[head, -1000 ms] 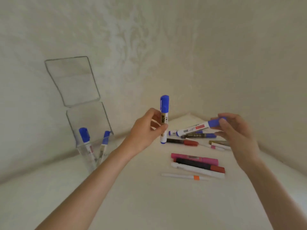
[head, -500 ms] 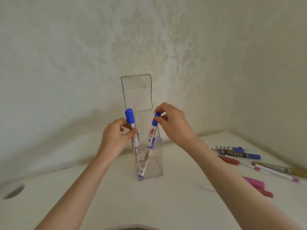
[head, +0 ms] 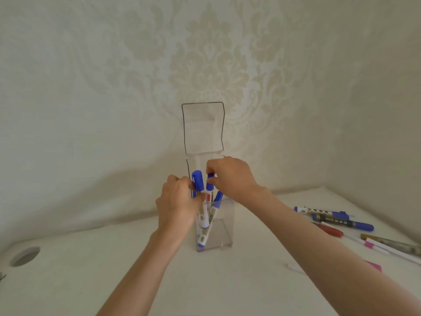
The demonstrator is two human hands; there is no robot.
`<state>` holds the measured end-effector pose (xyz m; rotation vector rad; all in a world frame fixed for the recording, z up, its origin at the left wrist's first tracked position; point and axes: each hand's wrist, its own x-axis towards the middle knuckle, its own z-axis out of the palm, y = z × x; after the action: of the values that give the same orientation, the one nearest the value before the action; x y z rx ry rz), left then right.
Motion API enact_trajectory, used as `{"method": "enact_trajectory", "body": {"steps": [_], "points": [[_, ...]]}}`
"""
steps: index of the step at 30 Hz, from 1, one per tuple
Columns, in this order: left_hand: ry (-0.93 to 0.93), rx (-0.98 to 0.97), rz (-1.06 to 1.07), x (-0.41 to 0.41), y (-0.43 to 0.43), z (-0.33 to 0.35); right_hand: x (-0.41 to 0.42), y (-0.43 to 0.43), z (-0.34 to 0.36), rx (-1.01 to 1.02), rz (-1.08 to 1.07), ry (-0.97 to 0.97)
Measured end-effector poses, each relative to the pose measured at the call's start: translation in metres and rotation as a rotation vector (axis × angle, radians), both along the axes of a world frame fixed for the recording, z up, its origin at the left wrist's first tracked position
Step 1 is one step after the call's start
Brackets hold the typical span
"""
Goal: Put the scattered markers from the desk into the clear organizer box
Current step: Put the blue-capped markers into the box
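Two blue-capped markers are going into the clear organizer box (head: 224, 226) at the frame's centre. The left hand (head: 180, 207) is closed around one marker (head: 198, 182), and the right hand (head: 230, 176) pinches the cap of the other marker (head: 209, 184); both are held upright, probably so they slide straight down through the narrow opening. The hinged lid (head: 202, 128) stands open against the wall, leaving the top clear. Inside, at least one more blue-capped marker (head: 215, 207) leans at an angle, tip near the floor. The remaining markers (head: 332, 218) lie scattered on the desk (head: 91, 258) at the right of the frame.
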<state>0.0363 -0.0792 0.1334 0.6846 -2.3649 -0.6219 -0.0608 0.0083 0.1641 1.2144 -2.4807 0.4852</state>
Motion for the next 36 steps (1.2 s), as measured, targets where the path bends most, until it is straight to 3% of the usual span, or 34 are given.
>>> {"method": "enact_trajectory", "body": {"steps": [5, 7, 9, 11, 13, 20, 25, 31, 34, 36], "points": [[0.002, 0.025, -0.009, 0.003, -0.001, 0.0, -0.003, -0.004, -0.006, 0.231, 0.011, 0.174], [0.005, 0.042, -0.021, 0.004, -0.001, 0.0, -0.008, 0.0, -0.005, 0.172, 0.035, 0.156], [-0.008, 0.04, -0.04, 0.005, 0.0, 0.001, -0.006, 0.01, 0.004, -0.026, 0.076, 0.029], [-0.03, 0.032, -0.054, 0.003, 0.002, 0.004, 0.004, 0.02, 0.013, -0.224, 0.183, -0.229], [-0.067, 0.012, -0.071, -0.002, 0.002, 0.01, 0.015, 0.023, 0.019, -0.19, 0.228, -0.369], [-0.013, 0.083, -0.241, 0.006, -0.013, 0.011, 0.003, 0.024, 0.016, -0.065, 0.111, -0.234], [0.125, 0.198, -0.208, 0.017, -0.028, -0.012, -0.009, 0.021, -0.002, 0.174, 0.08, 0.078], [0.079, 0.518, -0.214, 0.007, -0.032, -0.019, -0.016, 0.011, -0.008, 0.169, 0.017, 0.25], [0.039, 0.684, -0.273, 0.005, -0.031, -0.014, -0.014, 0.005, -0.011, 0.034, -0.023, 0.209], [0.026, 0.735, -0.291, 0.003, -0.03, -0.01, -0.014, 0.003, -0.012, 0.079, -0.047, 0.217]]}}
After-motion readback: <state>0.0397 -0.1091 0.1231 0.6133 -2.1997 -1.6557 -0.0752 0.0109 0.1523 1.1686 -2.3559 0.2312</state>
